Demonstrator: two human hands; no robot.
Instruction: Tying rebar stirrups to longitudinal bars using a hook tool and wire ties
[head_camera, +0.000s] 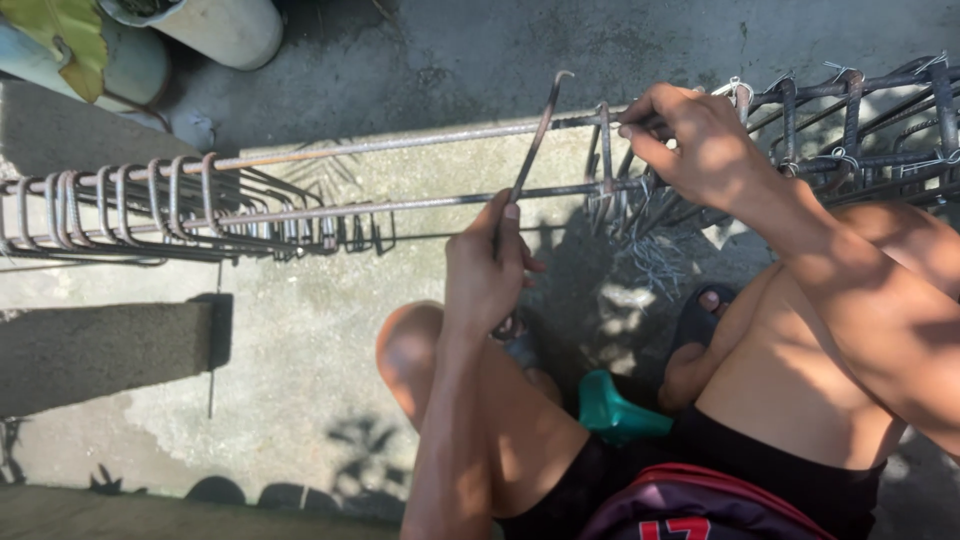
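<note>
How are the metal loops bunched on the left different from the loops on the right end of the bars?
The left loops sit squeezed close together with no wire ties showing; the right loops stand spread apart, tied to the long bars with twisted wire. The left bunch lies beyond both hands; the right hand is beside the right loops. Both are bent rusty steel.

Rusty matt steel rebar (420, 205), rough concrete (300, 330)
</note>
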